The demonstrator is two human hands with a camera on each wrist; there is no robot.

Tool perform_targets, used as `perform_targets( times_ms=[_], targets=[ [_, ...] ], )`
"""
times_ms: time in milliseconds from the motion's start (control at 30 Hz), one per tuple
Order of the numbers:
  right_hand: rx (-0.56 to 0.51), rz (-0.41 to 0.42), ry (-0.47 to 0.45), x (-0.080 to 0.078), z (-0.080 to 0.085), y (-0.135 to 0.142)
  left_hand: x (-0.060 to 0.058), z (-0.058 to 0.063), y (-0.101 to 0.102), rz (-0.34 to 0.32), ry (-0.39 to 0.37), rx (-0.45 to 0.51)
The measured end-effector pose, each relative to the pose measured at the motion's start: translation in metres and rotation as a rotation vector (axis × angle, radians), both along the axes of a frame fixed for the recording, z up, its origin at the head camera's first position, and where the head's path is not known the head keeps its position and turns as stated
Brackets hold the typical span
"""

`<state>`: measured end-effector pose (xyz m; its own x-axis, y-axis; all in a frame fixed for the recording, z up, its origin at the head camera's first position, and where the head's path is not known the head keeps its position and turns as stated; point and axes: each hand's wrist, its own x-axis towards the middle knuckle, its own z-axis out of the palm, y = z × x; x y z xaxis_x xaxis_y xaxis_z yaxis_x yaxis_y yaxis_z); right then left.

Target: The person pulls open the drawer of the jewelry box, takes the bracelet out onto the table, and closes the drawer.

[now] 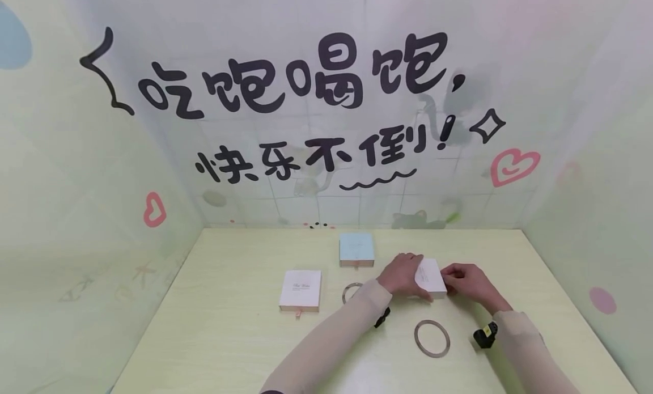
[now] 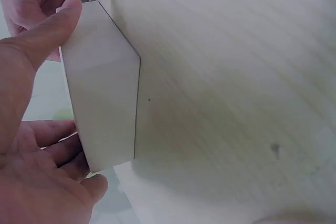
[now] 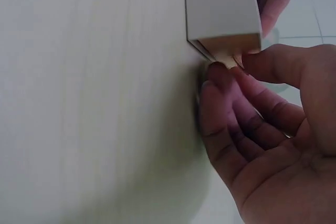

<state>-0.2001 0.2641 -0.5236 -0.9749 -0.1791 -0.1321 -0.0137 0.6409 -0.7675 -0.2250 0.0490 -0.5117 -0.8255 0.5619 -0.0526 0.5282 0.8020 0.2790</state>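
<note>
In the head view a small white box (image 1: 431, 278) is at the right of the table. My left hand (image 1: 403, 276) grips it, thumb on one side and fingers on the opposite side, as the left wrist view shows. At the box's other end my right hand (image 1: 470, 282) pinches a short pale ribbon tab (image 3: 227, 60) between thumb and fingertips. The tan end face (image 3: 231, 43) of the box shows just above that pinch. A thin brownish bangle (image 1: 432, 355) lies on the table in front of the box. Another bangle (image 1: 344, 295) is partly hidden behind my left sleeve.
A second white box (image 1: 300, 289) with a pink tab sits on the table (image 1: 214, 326) left of my hands. Farther back is a light blue box (image 1: 356, 246). Printed curtains (image 1: 316, 207) enclose the table at the back and sides.
</note>
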Motion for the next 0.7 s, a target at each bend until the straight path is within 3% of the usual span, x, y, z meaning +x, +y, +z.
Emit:
perform_targets(
  times_ms=[167,367,700],
  targets=[
    [0.074,0.016,0.067,0.0,0.009,0.008,-0.001,0.002,-0.002,0.001,-0.008,0.011],
    [0.088,0.054,0.163,-0.003,0.02,0.018,0.012,0.009,-0.004,0.119,-0.009,0.103],
    [-0.038,0.3,0.234,-0.029,0.024,0.015,0.042,0.008,-0.006,0.327,-0.071,0.309]
  ],
)
